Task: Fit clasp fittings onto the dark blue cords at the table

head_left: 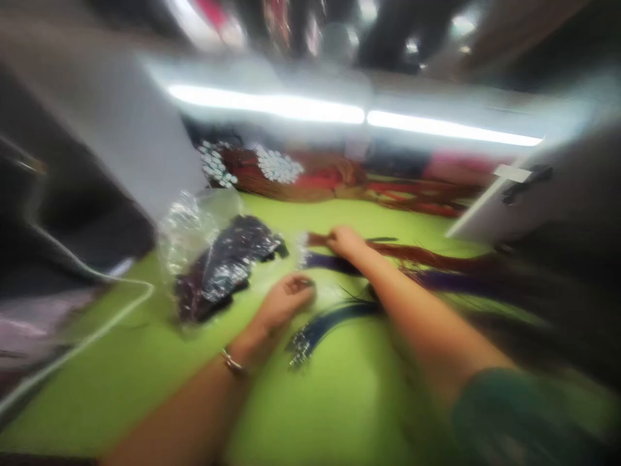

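My right hand [345, 241] is at the far middle of the green table, its fingers closed at the near end of a bundle of reddish-brown wires [436, 257]. Beside that bundle lies a purple wire bundle [332, 263], and pale connector ends [301, 249] show at the left tips. My left hand [287, 299], with a bracelet at the wrist, is curled above the table with thumb and fingers together. Something small and dark shows at its fingertips, too blurred to name. Just right of it lies a dark blue wire bundle [334, 317] with shiny metal terminals [299, 349].
A clear plastic bag with dark parts [228, 265] lies left on the green table [310, 408]. More red wires [310, 184] with white connectors [279, 166] line the back under a tube light [272, 103]. A white cable [97, 330] runs along the left. Side panels stand on both sides.
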`<act>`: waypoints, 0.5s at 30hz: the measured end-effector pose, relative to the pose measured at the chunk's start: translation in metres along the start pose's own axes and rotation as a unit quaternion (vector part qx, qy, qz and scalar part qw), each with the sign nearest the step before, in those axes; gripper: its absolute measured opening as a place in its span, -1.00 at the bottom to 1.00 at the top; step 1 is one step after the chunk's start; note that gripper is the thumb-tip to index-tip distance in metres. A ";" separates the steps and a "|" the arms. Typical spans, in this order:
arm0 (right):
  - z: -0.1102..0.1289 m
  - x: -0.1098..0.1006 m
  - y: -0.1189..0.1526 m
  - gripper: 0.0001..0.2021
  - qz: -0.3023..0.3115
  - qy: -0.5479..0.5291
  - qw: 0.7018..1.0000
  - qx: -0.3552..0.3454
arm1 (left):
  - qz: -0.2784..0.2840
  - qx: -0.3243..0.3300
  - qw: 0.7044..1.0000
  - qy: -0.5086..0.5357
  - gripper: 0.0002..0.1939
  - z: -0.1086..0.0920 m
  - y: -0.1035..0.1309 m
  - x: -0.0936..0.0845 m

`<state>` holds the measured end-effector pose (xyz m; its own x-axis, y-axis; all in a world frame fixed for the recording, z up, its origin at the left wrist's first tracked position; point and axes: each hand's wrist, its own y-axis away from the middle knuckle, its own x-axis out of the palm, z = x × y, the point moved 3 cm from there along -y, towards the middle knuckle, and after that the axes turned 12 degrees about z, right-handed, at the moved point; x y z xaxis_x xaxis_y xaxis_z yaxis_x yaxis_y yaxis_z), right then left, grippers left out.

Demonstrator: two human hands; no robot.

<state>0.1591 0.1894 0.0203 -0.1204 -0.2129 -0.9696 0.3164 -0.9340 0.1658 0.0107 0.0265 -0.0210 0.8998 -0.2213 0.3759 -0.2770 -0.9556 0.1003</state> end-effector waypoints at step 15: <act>-0.002 -0.013 0.012 -0.79 -0.052 0.016 0.995 -0.078 | -0.005 -0.011 1.000 0.015 -0.62 0.000 0.000 -0.001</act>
<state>0.1661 0.1816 0.0347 -0.1320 -0.1057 -0.9856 0.4468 -0.8939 0.0361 0.0095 0.0271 -0.0214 0.8928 -0.2049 0.4012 -0.2746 -0.9535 0.1240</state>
